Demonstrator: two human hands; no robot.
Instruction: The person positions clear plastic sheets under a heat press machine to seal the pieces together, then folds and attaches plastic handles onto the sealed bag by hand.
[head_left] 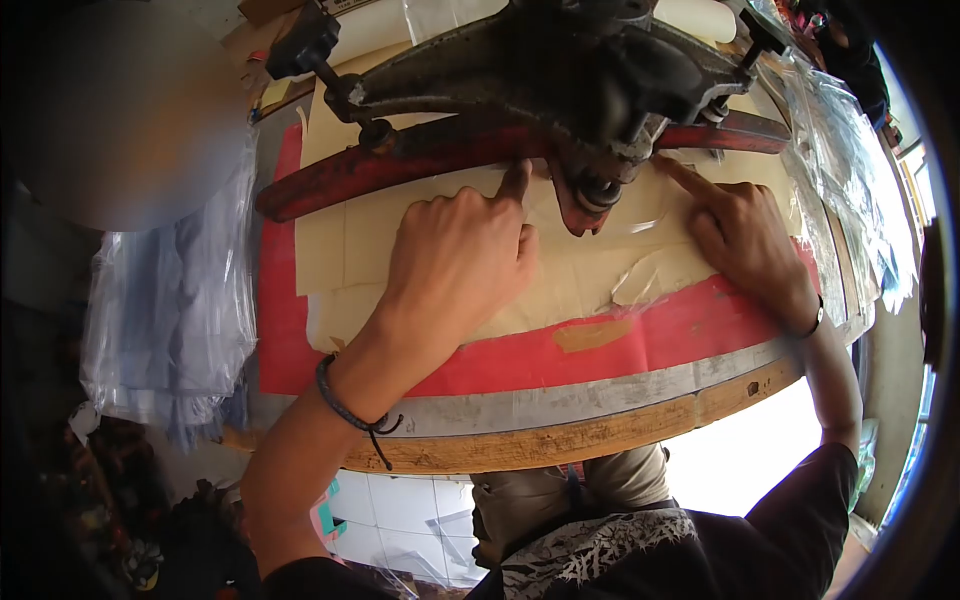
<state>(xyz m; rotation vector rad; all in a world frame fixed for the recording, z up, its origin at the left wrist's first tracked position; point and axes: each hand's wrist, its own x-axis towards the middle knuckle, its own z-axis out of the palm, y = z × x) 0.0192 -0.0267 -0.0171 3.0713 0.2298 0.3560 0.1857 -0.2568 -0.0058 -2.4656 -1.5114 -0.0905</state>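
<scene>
My left hand point(462, 245) rests at the tan sheet point(400, 270), its index finger stretched toward the underside of the red bar point(330, 185), the other fingers curled in. On the other side of the bar's central bracket point(585, 205), my right hand point(738, 235) points its index finger at the bar's lower edge, with the remaining fingers bent. Nothing shows in either hand; the tip of the left index finger meets the bar's edge. A dark metal frame point(480, 65) with knobs stands over the bar. Beneath the tan sheet lies a red sheet point(640, 340).
Clear plastic bags point(175, 320) hang at the table's left side, and more plastic point(850, 170) lies at the right. The table's wooden edge point(520, 450) runs close to my body. A person in dark clothes point(850, 65) is at the upper right.
</scene>
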